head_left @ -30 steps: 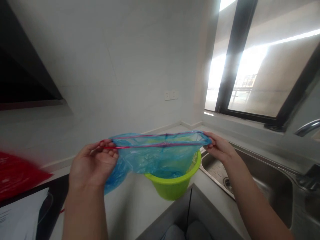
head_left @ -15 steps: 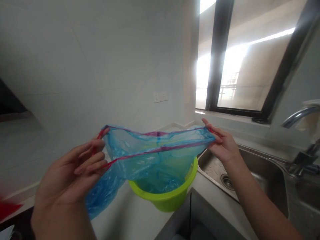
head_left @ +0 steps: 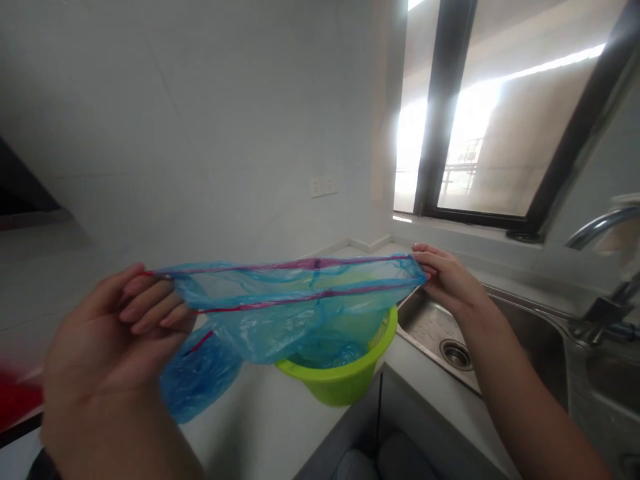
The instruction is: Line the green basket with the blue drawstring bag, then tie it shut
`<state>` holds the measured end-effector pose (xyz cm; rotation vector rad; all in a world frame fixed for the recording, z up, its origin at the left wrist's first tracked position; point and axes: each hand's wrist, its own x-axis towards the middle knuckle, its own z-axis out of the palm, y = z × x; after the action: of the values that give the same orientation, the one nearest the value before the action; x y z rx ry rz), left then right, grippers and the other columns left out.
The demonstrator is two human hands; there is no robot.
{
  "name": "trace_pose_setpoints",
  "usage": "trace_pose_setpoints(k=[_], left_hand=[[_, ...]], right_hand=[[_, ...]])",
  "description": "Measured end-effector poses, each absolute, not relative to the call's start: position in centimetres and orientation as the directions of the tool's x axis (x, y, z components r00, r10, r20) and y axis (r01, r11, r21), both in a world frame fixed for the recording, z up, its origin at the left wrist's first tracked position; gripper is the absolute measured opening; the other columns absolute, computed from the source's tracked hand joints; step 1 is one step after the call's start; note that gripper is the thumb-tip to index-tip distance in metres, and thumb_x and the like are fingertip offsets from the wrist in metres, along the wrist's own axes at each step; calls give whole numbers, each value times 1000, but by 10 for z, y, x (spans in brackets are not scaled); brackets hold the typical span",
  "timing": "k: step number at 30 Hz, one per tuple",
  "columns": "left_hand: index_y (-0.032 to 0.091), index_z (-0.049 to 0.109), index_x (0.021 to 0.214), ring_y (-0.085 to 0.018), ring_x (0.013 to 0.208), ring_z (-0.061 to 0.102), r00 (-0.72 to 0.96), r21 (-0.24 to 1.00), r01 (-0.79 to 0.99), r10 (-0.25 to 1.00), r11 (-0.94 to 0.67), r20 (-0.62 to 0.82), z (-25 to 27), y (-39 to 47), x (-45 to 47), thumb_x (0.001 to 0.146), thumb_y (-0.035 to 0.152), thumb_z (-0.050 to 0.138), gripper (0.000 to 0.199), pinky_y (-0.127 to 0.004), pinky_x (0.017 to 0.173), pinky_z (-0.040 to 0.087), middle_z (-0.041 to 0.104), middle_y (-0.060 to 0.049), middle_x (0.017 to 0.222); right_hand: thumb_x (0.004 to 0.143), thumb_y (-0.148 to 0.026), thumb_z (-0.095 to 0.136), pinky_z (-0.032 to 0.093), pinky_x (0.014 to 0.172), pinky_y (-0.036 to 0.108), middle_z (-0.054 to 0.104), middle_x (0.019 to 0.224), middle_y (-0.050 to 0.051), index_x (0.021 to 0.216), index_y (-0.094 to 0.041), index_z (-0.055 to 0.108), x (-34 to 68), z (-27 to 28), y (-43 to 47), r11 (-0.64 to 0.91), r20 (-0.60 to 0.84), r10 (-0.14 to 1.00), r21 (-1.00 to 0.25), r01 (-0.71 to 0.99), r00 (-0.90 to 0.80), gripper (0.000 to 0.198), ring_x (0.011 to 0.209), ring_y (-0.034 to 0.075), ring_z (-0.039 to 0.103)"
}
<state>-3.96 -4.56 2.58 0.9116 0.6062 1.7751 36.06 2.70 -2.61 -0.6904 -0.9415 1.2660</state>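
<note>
A thin blue drawstring garbage bag (head_left: pixel 280 327) is stretched wide between my two hands, its red drawstrings taut along the mouth. My left hand (head_left: pixel 125 333) is closed on the bag's left end, fingers curled around the red string. On the right, my right hand (head_left: pixel 445 273) pinches the other end of the mouth. Part of the bag hangs down into a lime-green plastic basket (head_left: pixel 340 390) on the counter. Beside my left wrist lies another crumpled blue bag (head_left: pixel 200 377) with a bit of red string.
A steel sink (head_left: pixel 520 333) with a drain is set in the counter at right, a chrome faucet (head_left: pixel 605 227) over its far side. The white countertop (head_left: pixel 270 420) meets the wall with a socket (head_left: pixel 324 187). A dark-framed window (head_left: pixel 445 113) stands behind. Something red (head_left: pixel 20 400) is blurred at left.
My left hand has pulled outward to the left, drawing the bag's mouth longer and flatter. My right hand stays nearly in place, its raised finger now folded in. The view has shifted slightly.
</note>
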Motion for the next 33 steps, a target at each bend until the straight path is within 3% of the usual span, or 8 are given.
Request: trace_pose_setpoints(k=[3, 7, 10, 14, 19, 24, 28, 33], left_hand=[[16, 49, 83, -4, 40, 42, -152, 694, -652, 949, -306, 276, 26, -43, -32, 91, 5, 44, 13, -15, 42, 46, 39, 7, 56], [9, 56, 99, -1, 40, 41, -144, 703, -639, 946, -313, 290, 29, -41, -22, 84, -6, 38, 28, -10, 41, 41, 41, 6, 64], [11, 60, 110, -1, 40, 38, -80, 803, -526, 956, -280, 281, 30, -42, -21, 82, -7, 39, 39, -9, 37, 38, 45, 3, 72], [15, 60, 123, -3, 41, 36, -6, 882, -387, 957, -269, 289, 29, -43, -18, 76, -9, 47, 54, -10, 35, 37, 45, 3, 74], [13, 63, 113, -2, 38, 34, -89, 866, -411, 958, -285, 273, 29, -37, -13, 83, -11, 41, 44, -8, 32, 33, 43, 5, 70], [4, 62, 108, 0, 35, 30, -195, 800, -533, 960, -275, 200, 27, -29, -19, 94, -8, 28, 39, -6, 33, 30, 42, 6, 63], [2, 63, 104, 0, 37, 29, -253, 750, -597, 954, -285, 161, 25, -24, -23, 87, -10, 34, 36, -7, 34, 29, 43, 4, 63], [-4, 65, 104, -11, 67, 58, -311, 739, -542, 913, -400, 266, 24, -23, -12, 73, -2, 54, 33, -16, 55, 52, 56, -9, 81]], right_hand=[[70, -14, 83, 21, 35, 12, 34, 53, -10, 83, -16, 65, 363, -27, 26, 124, 167, 985, -850, -512, -40, 22, 42, 2, 17], [75, -15, 79, 24, 35, 13, 44, 58, -9, 101, -15, 70, 366, -24, 20, 62, 155, 978, -856, -513, -141, 28, 42, 1, 12], [76, -15, 78, 28, 38, 13, 54, 68, -4, 114, -15, 69, 367, -20, 14, 25, 166, 956, -869, -494, -242, 39, 43, 1, 24], [76, -14, 76, 45, 55, 17, 52, 67, -2, 108, -12, 70, 366, -18, 10, 39, 207, 941, -851, -524, -267, 33, 58, 8, 47], [76, -10, 75, 51, 61, 19, 54, 69, -2, 94, -14, 69, 368, -18, 13, 33, 209, 950, -806, -591, -232, 20, 60, 8, 50], [81, -6, 70, 47, 47, 14, 61, 71, -4, 92, -15, 66, 370, -20, 18, 7, 182, 961, -769, -639, -209, 14, 40, 0, 28], [77, 0, 65, 59, 59, 20, 69, 80, 0, 96, -17, 66, 364, -19, 17, -30, 165, 967, -681, -731, -193, 26, 52, 6, 53], [77, 8, 55, 62, 85, 19, 72, 122, 3, 118, -19, 65, 352, -16, 8, 99, 339, 932, -578, -810, -128, 50, 91, 8, 71]])
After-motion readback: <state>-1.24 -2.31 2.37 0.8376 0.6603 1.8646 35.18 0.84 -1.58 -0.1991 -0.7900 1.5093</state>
